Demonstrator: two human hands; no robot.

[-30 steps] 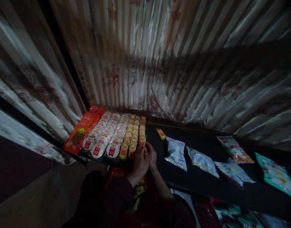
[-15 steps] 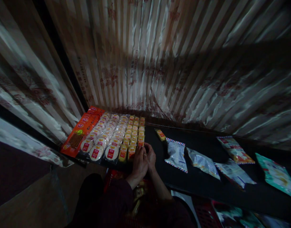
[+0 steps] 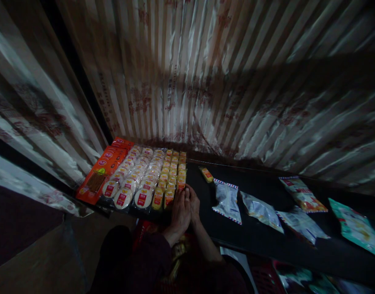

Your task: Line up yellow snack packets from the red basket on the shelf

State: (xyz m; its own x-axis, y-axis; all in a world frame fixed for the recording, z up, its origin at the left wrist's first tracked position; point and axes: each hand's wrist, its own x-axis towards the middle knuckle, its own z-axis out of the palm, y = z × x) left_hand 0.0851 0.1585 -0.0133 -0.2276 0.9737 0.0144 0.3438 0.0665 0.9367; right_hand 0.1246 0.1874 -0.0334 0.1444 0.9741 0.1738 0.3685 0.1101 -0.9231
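On a black table [image 3: 267, 241], rows of small wrapped snacks are laid out: round white ones [image 3: 135, 175] and small yellow ones [image 3: 172, 173], with orange packets [image 3: 103, 171] at the far left. My left hand [image 3: 179, 214] and my right hand [image 3: 194, 202] press together at the near end of the yellow rows, by the table's front edge. Their fingers curl over a spot beside the last yellow packets; what they hold is hidden.
A lone yellow snack [image 3: 206, 174] lies to the right of the rows. Further right lie silver pouches [image 3: 227, 198], [image 3: 261, 210], a colourful packet [image 3: 302, 194] and a green one [image 3: 356, 226]. A striped curtain [image 3: 206, 81] hangs behind. Red baskets [image 3: 264, 273] sit below the table.
Both hands stay together at the near end of the yellow rows, shifting only slightly. The view has drifted a little.
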